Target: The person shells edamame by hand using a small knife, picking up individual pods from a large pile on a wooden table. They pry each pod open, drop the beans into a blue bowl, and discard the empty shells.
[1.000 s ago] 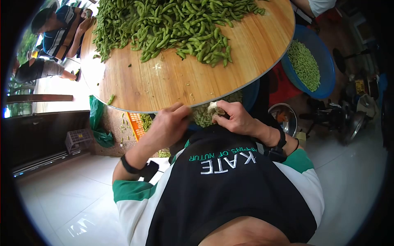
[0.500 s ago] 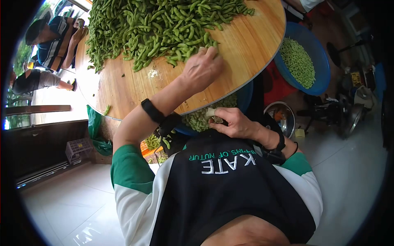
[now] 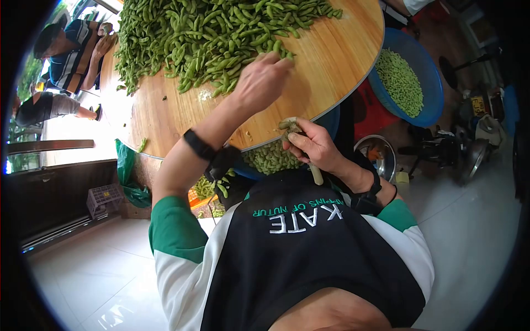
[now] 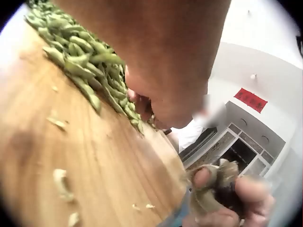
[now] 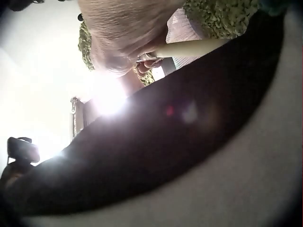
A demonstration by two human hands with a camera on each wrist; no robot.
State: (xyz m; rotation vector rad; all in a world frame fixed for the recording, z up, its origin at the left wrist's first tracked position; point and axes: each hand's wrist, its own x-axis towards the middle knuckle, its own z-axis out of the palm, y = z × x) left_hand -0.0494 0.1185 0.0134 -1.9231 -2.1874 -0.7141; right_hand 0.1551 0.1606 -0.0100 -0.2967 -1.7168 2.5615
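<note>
And here's the left hand (image 3: 262, 83), out over the counter (image 3: 326, 60), knuckles up at the near edge of a big heap of green pods (image 3: 193, 38)! The right hand (image 3: 317, 148) is closer in, just off the counter's rim, gripping a stick (image 3: 316, 175) whose pale end juts out toward the black shirt (image 3: 309, 259). Just beside it, below the rim, sits a mass of beans (image 3: 270, 159). Over to the right, a blue tub (image 3: 435, 99) holds more of them, a shiny bowl (image 3: 391, 161) near it!
</note>
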